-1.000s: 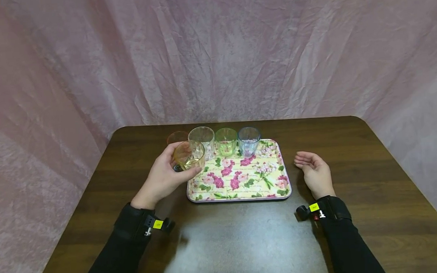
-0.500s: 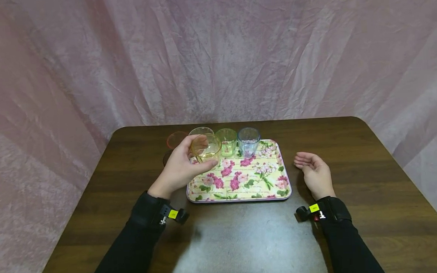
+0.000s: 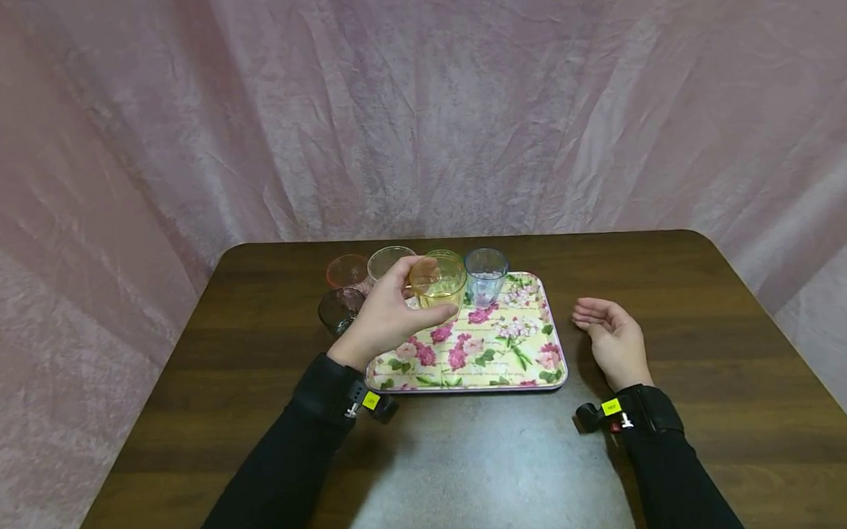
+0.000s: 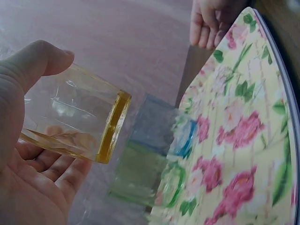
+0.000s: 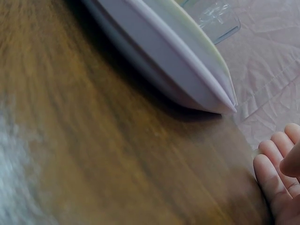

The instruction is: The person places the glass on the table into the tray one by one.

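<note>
My left hand (image 3: 386,314) grips a yellow-tinted glass (image 3: 439,284) between thumb and fingers. It holds the glass raised over the left-middle part of a floral tray (image 3: 518,363). In the left wrist view, the thick yellow base (image 4: 115,129) is off the tray. Behind it in the head view, the green glass is mostly hidden; the left wrist view shows the green glass (image 4: 138,176) beside the blue glass (image 4: 161,122), both on the tray's far side. My right hand (image 3: 610,338) rests on the table right of the tray, fingers loosely curled and holding nothing.
A clear glass (image 3: 386,260) stands at the tray's back left, partly behind my left hand. To its left are a red-rimmed glass (image 3: 347,271) and a dark glass (image 3: 341,309), close to my left hand. A pink curtain (image 3: 415,105) hangs behind the wooden table (image 3: 721,321).
My left hand has carried the yellow glass rightward, from the tray's left edge past the clear glass to in front of the green one. The dark glass has come into view. My right hand stays put.
</note>
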### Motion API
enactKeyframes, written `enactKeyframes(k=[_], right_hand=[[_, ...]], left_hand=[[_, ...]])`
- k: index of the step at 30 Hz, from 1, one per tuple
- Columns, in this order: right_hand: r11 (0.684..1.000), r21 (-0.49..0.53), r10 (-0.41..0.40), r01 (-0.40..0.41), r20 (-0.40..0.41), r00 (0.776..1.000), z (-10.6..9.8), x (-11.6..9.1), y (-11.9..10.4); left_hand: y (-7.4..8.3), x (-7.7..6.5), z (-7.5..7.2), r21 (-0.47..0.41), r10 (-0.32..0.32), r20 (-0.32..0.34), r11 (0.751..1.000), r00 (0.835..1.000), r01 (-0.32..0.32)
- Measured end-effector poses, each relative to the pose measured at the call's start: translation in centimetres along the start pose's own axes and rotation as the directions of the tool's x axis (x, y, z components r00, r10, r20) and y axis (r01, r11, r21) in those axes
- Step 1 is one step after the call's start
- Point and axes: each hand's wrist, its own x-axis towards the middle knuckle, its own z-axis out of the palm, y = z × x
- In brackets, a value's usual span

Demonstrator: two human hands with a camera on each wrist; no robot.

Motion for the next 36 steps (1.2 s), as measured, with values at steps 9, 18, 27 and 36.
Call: enactKeyframes(k=[9, 18, 27, 36], right_hand=[[1.000, 0.008, 0.009, -0.009, -0.010, 1.000, 0.1, -0.3, -0.2], [1.000, 0.015, 0.009, -0.008, -0.017, 1.000, 0.2, -0.1, -0.1], [1.000, 0.021, -0.019, 0.019, -0.015, 1.000, 0.3, -0.2, -0.1], [1.000, 0.019, -0.021, 0.021, -0.023, 1.000, 0.4, -0.1, -0.2]], left_hand=[[-0.3, 1.6, 2.2, -0.042, 0.010, -0.001, 0.999, 1.000, -0.010], [-0.7, 2.7, 3.5, -0.091, 0.010, 0.008, 0.996, 1.000, -0.009], [-1.3, 3.0, 5.1, -0.059, -0.016, 0.016, 0.998, 1.000, 0.017], [-2.0, 3.2, 6.4, -0.054, -0.023, 0.037, 0.998, 0.999, 0.025]])
